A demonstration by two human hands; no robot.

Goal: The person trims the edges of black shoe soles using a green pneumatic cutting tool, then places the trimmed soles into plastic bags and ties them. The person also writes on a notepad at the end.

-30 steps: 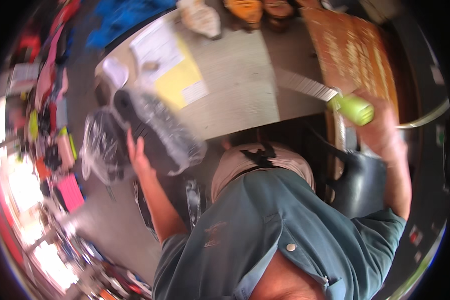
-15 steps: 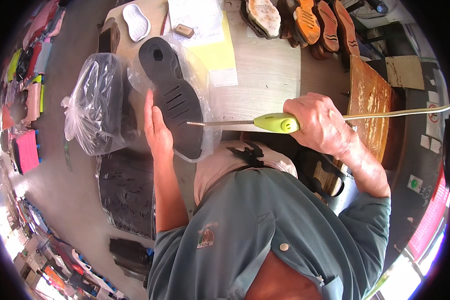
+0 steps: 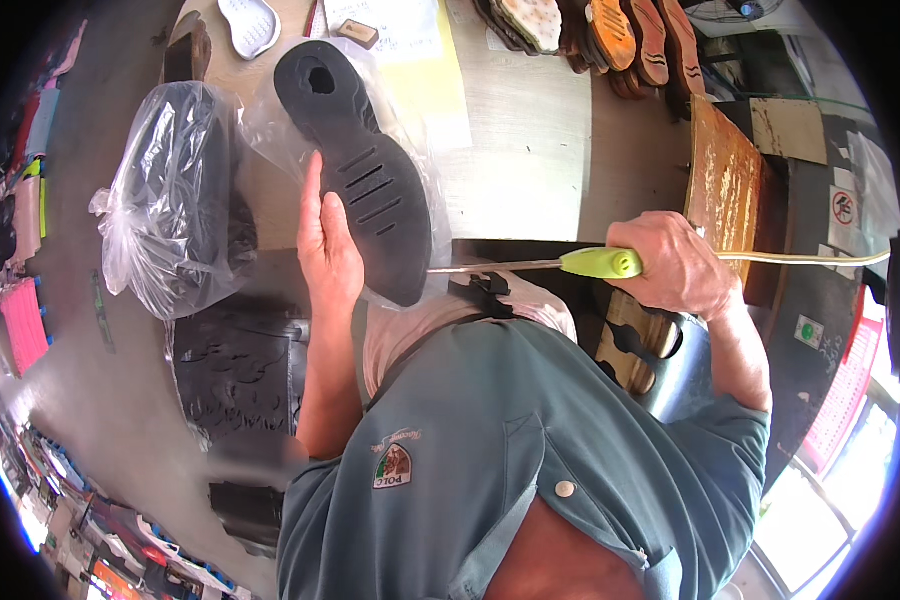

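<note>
A black sole-shaped piece [image 3: 385, 185] with several slanted slots and a hole in its upper end lies over clear plastic wrap [image 3: 270, 125] at the near edge of the table. Along its left side rests my left hand [image 3: 328, 235], fingers stretched out and the edge of the hand against the piece. My right hand [image 3: 675, 262] is wrapped round the yellow-green handle of a corded soldering iron [image 3: 598, 263]. Its thin metal rod points left, with the tip at the lower right edge of the black piece, below the slots. Whether the tip touches it I cannot tell.
A tied clear bag [image 3: 175, 200] with dark contents sits left of the piece. A white sole shape [image 3: 250, 25], papers [image 3: 395, 25] and a small wooden block [image 3: 358, 34] lie at the back. Several sole shapes [image 3: 610, 30] stand far right. The cord [image 3: 810, 260] runs rightward.
The iron's tip has left the slot area and moved right to the edge of the black piece. A short lowest slot now shows uncovered. The whole view has shifted somewhat.
</note>
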